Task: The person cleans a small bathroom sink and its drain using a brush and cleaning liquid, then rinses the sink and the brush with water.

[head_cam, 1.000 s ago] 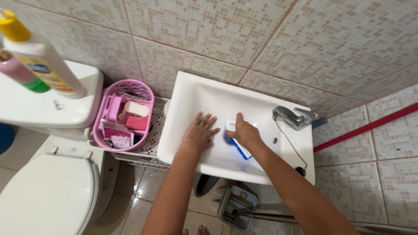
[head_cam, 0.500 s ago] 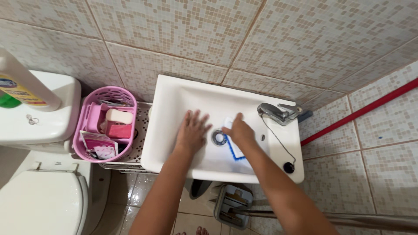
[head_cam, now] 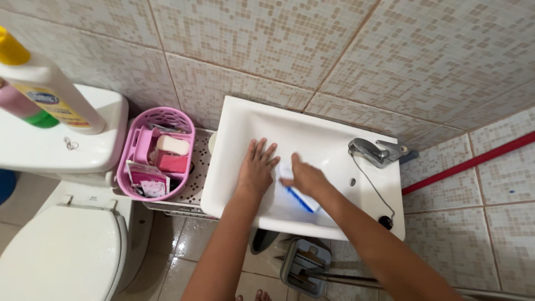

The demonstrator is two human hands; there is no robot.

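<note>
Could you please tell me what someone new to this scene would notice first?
Two bare arms reach into the white rectangular ceramic sink: the left hand lies flat in the basin, and the right hand presses a blue-and-white scrubbing pad beside it. At left, a pink perforated plastic basket of soap bars stands beside the white toilet tank.

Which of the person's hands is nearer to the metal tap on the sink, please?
Right. The right hand presses a blue-and-white sponge in the basin, just left of the tap; the left hand lies flat farther left.
</note>
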